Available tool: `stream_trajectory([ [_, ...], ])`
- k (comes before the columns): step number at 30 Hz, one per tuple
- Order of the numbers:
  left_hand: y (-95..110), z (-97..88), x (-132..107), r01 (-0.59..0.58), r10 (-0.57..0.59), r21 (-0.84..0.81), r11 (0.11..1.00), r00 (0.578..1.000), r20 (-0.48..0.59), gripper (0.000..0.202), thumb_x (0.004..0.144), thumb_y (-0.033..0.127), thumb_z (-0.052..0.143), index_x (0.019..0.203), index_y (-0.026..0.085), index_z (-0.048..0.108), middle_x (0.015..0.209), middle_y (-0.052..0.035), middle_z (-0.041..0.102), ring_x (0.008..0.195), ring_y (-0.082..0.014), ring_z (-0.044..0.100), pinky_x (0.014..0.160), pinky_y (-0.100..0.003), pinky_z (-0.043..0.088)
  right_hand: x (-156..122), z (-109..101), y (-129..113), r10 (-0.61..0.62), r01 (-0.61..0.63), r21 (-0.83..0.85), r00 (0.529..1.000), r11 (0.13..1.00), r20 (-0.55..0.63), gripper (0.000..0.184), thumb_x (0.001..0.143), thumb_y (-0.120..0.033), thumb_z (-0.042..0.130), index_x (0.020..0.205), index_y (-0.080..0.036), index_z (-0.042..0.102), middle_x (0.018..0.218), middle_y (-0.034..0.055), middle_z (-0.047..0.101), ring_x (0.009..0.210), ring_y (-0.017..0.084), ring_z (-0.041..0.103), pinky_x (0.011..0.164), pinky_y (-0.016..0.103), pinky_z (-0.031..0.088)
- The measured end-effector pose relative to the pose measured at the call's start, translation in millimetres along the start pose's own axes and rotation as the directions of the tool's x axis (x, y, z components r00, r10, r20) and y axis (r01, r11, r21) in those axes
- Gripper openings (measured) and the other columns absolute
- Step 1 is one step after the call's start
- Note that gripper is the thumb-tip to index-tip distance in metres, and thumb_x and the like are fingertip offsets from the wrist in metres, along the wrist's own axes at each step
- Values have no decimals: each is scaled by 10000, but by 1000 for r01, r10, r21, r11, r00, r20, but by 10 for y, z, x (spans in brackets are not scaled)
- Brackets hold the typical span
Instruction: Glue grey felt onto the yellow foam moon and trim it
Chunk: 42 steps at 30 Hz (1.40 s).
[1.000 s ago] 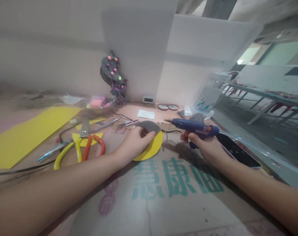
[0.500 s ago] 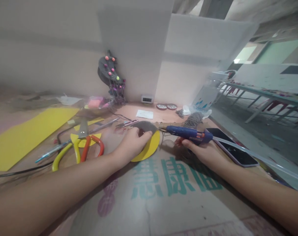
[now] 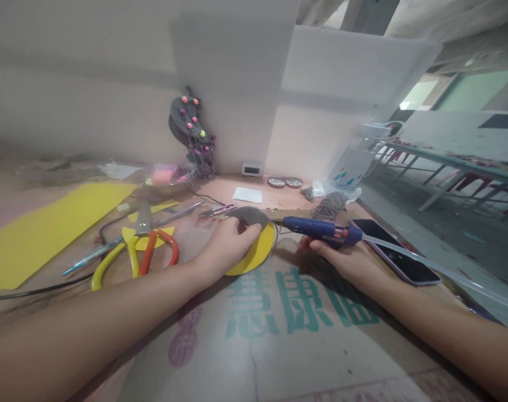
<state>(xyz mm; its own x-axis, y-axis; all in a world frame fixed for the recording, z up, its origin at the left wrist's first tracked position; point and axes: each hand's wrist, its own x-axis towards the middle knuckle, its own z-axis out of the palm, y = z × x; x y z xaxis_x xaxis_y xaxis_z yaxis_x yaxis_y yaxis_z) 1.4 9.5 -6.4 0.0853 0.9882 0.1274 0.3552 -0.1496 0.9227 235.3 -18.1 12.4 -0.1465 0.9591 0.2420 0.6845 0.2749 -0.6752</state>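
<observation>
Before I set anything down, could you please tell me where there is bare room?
The widest bare patch is the near part of the printed board, bordered by the green characters, the left forearm and the right forearm. The left is crowded with scissors and a yellow sheet; the right, with the glue gun, phone and gray yarn.

One glue gun (image 3: pixel 321 230), one yellow-and-grey piece (image 3: pixel 259 251), one phone (image 3: pixel 394 251), one pair of scissors (image 3: pixel 149 251), two red-rimmed discs (image 3: pixel 276 182)
</observation>
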Motion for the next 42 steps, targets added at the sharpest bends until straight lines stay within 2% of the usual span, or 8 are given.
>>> stream_trajectory([
  [7,8,-10,-6,-57,57,-3,998,998,5,271,802,382,527,617,187,558,431,44,467,464,-129,472,450,-231,330,-10,-12,-7,26,-26,-41,1000,999,11,265,801,-466,550,792,-240,687,837,42,738,815,243,689,701,339,562],
  [12,-6,-3,-3,-21,21,-26,999,1000,3,251,796,378,543,641,183,579,431,42,465,486,-139,492,471,-236,352,-20,-4,33,64,-67,-121,998,990,-25,276,781,-489,568,819,-239,677,815,43,731,778,258,683,650,357,559],
  [17,-9,8,4,-29,28,-25,999,999,-16,244,794,383,550,656,184,582,447,43,472,494,-139,494,483,-238,362,-13,11,63,44,-52,-125,997,991,-69,315,762,-527,576,807,-231,673,825,58,718,799,283,678,725,417,559],
  [22,-20,5,5,-49,49,5,999,999,-9,258,804,391,543,655,182,572,448,43,476,493,-137,495,490,-238,365,-13,7,31,10,-24,-141,995,990,-99,280,752,-499,594,802,-234,671,835,53,727,808,274,678,722,378,559],
  [28,-13,-3,13,-64,64,2,998,998,12,252,808,387,537,695,172,600,511,33,527,511,-132,501,512,-239,379,-11,14,50,20,-30,-178,998,984,-58,332,776,-534,536,693,-233,650,733,53,702,749,270,666,646,359,544],
  [32,-13,-7,16,-90,91,-19,996,995,34,231,816,366,526,729,169,609,529,39,532,496,-121,484,510,-233,376,-12,20,88,-16,3,-185,997,983,-69,324,793,-529,533,736,-236,661,759,49,705,761,264,666,666,350,539],
  [37,-33,-6,18,-104,104,-9,995,994,40,272,824,383,517,667,172,587,483,45,499,462,-117,461,488,-234,361,-20,24,65,-52,27,-210,992,977,-116,302,791,-515,549,776,-232,651,779,46,711,771,260,669,671,337,534],
  [42,-14,-2,4,-83,84,-21,996,996,21,249,816,366,531,664,177,589,472,42,508,471,-128,482,486,-239,365,-22,18,0,-60,30,-228,991,973,-123,299,783,-501,528,738,-224,631,758,58,702,768,272,670,688,369,537],
])
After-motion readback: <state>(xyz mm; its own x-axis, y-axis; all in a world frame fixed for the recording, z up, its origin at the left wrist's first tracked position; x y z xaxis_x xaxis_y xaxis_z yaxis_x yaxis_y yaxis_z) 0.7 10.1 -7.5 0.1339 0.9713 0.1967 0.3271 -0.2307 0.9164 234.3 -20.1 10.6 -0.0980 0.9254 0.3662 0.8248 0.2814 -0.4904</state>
